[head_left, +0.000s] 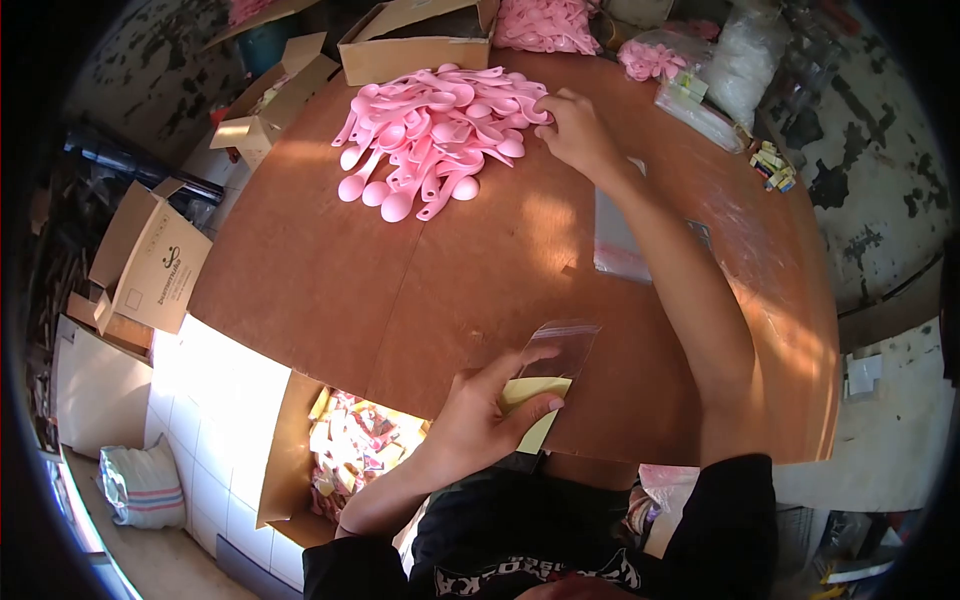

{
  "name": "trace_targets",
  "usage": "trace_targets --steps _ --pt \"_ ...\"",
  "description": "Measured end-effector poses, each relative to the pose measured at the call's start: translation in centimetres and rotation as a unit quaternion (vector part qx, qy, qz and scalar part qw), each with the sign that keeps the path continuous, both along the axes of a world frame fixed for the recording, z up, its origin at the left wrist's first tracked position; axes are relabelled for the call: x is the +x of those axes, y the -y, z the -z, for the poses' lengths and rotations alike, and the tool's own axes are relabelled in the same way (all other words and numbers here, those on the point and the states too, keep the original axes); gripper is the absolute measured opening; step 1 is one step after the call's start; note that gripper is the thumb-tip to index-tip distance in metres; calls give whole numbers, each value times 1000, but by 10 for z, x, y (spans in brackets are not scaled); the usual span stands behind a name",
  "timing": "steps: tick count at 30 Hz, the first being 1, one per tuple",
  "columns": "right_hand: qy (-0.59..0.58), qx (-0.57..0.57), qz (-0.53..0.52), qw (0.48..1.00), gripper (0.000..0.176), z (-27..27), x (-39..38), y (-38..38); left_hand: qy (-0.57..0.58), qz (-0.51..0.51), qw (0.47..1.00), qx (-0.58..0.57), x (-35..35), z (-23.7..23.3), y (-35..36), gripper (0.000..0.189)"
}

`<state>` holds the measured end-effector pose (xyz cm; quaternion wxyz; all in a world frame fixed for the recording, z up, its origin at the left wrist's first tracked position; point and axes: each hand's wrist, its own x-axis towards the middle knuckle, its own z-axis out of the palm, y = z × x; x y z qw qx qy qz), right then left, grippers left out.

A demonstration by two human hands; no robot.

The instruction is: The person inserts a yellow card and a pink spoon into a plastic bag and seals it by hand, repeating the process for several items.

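Observation:
A heap of pink plastic spoons (440,125) lies at the far side of the brown table. My right hand (578,135) reaches the heap's right edge, its thumb and fingers closed on the end of a pink spoon. Close to the table's front edge, my left hand (490,410) grips a clear zip bag (565,340) between thumb and fingers. A pale yellow paper (535,432) shows in the lower part of the bag, partly covered by my left thumb.
Flat clear bags (618,235) lie under my right forearm. An open carton (420,45) stands behind the spoons, near a full bag of pink spoons (545,25). Below the table's front edge, another carton (285,440) holds many small packets. Small boxes (772,167) lie at right.

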<state>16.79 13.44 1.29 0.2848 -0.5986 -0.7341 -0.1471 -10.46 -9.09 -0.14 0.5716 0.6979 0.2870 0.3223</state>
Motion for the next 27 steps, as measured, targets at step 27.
trace_targets --steps 27 --pt "111 -150 -84 979 10 -39 -15 310 11 -38 997 -59 4 5 8 46"
